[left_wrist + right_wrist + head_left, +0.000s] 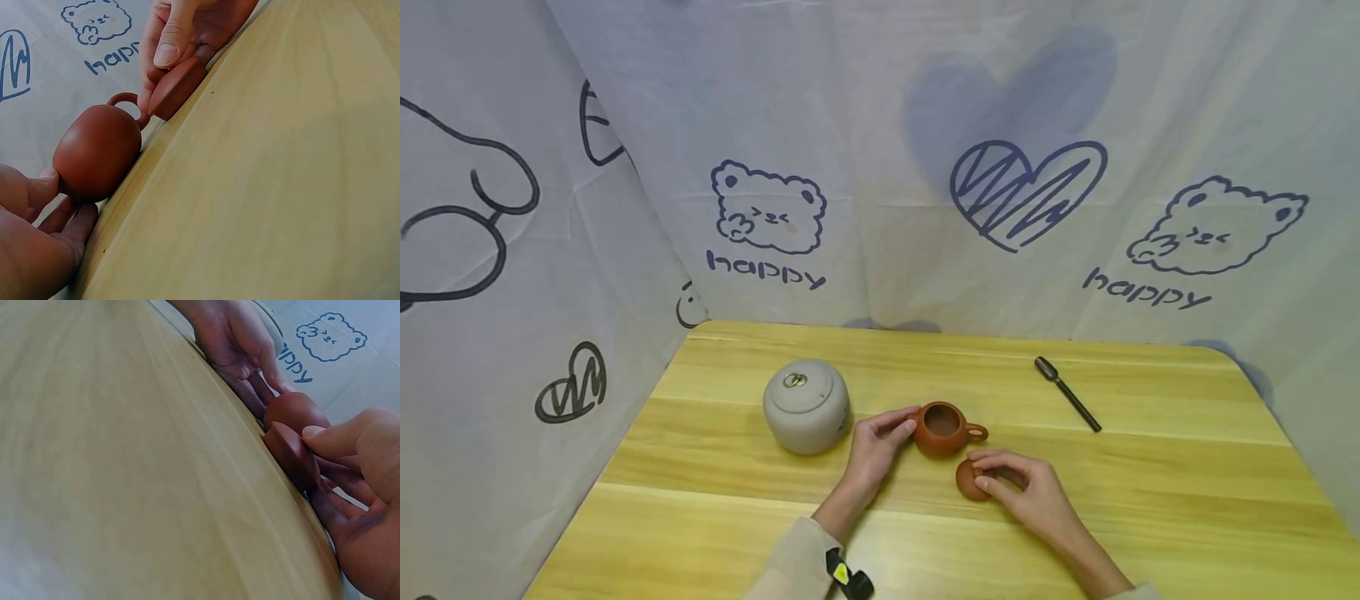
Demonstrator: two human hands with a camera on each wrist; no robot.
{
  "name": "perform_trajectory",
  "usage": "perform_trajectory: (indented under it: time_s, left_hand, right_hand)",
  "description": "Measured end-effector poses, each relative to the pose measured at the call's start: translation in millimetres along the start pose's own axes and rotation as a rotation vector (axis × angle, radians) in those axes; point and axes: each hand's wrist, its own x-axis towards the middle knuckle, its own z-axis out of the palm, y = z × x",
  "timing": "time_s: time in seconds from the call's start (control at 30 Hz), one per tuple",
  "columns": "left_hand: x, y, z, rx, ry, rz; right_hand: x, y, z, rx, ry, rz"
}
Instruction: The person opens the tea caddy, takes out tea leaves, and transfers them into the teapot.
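Note:
A small reddish-brown clay teapot (940, 432) stands upright on the table with its top uncovered and its loop handle to the right. My left hand (877, 446) pinches it at the left, where the spout is mostly hidden by the fingers. In front of the pot, my right hand (1030, 492) pinches the round teapot lid (973, 481) at its knob. In the right wrist view the lid (291, 456) is at table level; whether it touches the wood I cannot tell. The left wrist view shows the lid (177, 89) close to the pot's handle (128, 100).
A grey lidded jar (807, 408) with a ring on top stands left of my left hand. A dark scoop (1069, 395) lies at the back right of the wooden table (700, 533). A pale printed cloth (880, 125) hangs behind and at the left.

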Motion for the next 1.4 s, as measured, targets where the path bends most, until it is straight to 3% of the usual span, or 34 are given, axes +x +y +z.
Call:
perform_trajectory:
  time_s: [0.93,1.4]
  left_hand:
    - [2.6,-0.1,-1.6,-0.014,-0.005,-0.019]
    - [-0.8,0.3,0.2,-0.013,0.006,0.01]
  right_hand:
    - [0.2,1.1,0.8,0.02,0.004,-0.01]
    - [-0.2,-2.4,-1.8,-0.005,0.033,-0.042]
